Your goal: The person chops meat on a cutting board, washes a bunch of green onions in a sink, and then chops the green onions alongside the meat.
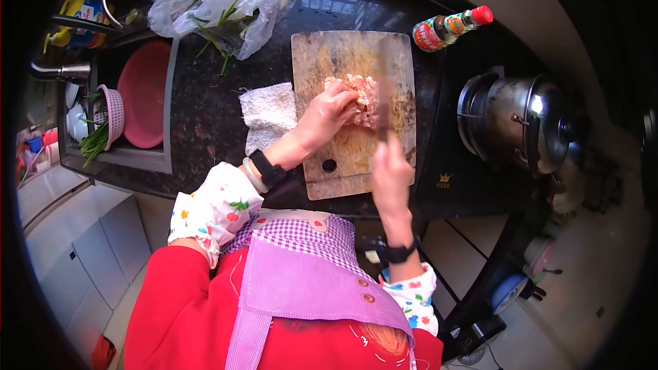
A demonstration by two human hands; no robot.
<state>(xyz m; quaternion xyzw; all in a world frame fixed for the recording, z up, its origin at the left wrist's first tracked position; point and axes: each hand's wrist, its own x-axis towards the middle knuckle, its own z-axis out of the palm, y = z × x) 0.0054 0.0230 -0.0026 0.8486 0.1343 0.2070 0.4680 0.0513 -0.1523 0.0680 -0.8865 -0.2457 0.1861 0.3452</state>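
Note:
Chopped raw meat (363, 85) lies in a pile on a worn wooden cutting board (315, 55) on the dark counter. My left hand (331, 113) holds the pile from its left side, fingers curled down onto it. Closed around a knife handle, my right hand (392, 175) is over the board's right side and blurred by motion. The knife (384, 89), its blade smeared too, points away from me at the right edge of the meat. A white cloth (269, 113) lies left of the board, near my left wrist.
A red-capped sauce bottle (452, 27) stands behind the board to the right. On the stove at right is a lidded steel pot (507, 120). A plastic bag (226, 3) with green stalks lies back left. The sink at left holds a pink basin (145, 96) and a colander (113, 116).

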